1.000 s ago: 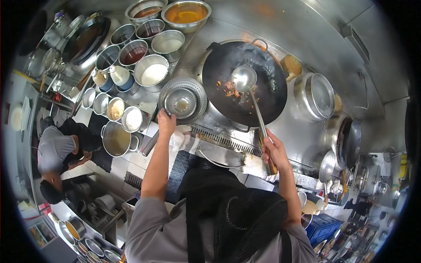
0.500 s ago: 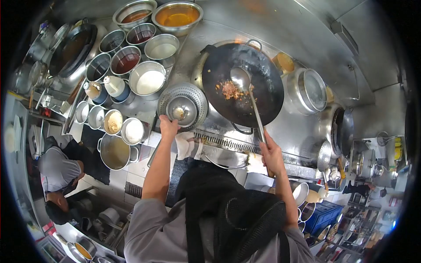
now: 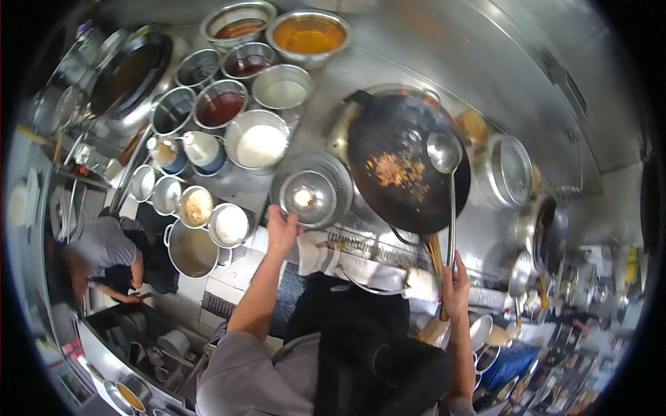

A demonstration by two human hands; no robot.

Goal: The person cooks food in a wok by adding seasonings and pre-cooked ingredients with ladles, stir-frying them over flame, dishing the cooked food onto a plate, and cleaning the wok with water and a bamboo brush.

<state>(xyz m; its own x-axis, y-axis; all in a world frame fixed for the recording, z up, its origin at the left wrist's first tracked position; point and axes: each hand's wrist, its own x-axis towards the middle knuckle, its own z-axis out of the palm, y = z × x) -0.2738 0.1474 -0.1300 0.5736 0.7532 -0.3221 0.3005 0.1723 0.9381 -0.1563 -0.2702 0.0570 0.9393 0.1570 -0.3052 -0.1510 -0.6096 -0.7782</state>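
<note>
The ladle [image 3: 444,152] is at the right side of the black wok [image 3: 378,204], beside the chopped food [image 3: 399,171] lying in it. The right hand's grip [image 3: 456,288] is closed around the ladle's handle. Left of the wok, the left hand's grip [image 3: 283,232] pinches the near rim of a small metal bowl [image 3: 319,197] over a perforated strainer [image 3: 341,179].
</note>
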